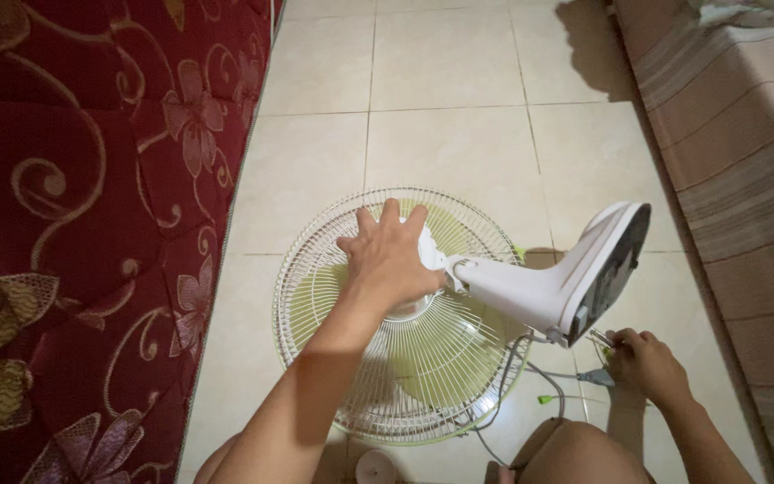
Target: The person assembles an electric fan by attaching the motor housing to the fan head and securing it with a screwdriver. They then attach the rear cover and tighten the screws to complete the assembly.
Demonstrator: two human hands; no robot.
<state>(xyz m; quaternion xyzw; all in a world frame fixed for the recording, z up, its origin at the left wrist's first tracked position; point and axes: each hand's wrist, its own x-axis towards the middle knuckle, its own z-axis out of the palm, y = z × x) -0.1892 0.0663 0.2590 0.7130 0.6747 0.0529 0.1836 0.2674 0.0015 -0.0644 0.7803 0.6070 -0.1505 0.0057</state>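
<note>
A white electric fan lies face down on the tiled floor, its round wire grille (441, 376) with green blades showing through. My left hand (389, 255) presses flat on the back of the grille near the motor housing, fingers spread. The fan's white stand and base (575, 278) sticks out to the right, tilted up. My right hand (645, 360) is low at the right, beside the base, with its fingers closed around a small thin tool; the tool's tip is hard to make out.
A dark red floral mattress (91, 224) fills the left side. A striped brown mattress (736, 161) runs along the right. A grey power cord (530, 372) and a small green piece (546, 399) lie on the beige tiles (441, 81). My knees show at the bottom.
</note>
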